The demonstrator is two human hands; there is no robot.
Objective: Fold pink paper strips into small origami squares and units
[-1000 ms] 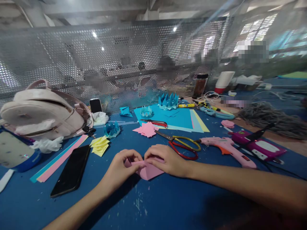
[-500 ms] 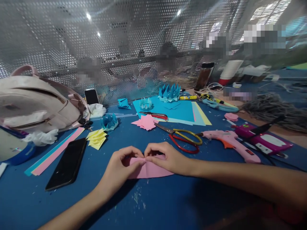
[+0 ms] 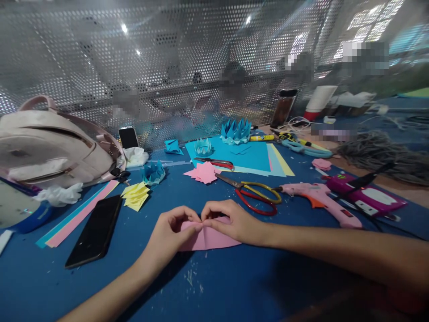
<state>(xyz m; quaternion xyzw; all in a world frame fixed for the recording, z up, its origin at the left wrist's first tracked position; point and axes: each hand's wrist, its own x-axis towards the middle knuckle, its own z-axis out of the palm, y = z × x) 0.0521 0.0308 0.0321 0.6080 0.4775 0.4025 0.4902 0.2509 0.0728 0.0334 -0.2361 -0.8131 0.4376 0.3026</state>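
Head view: 2 hands pinch 1 pink paper (image 3: 209, 239).

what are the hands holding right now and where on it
Both hands, left and right, pinch a pink paper at its top edge, fingertips meeting in the middle.

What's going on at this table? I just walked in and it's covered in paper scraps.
A person is folding a pink paper sheet flat on the blue table. The left hand and right hand pinch it together at its top middle, fingertips meeting. Beyond lie red-and-yellow scissors, a pink glue gun, folded blue paper flowers, and a black phone on the left.
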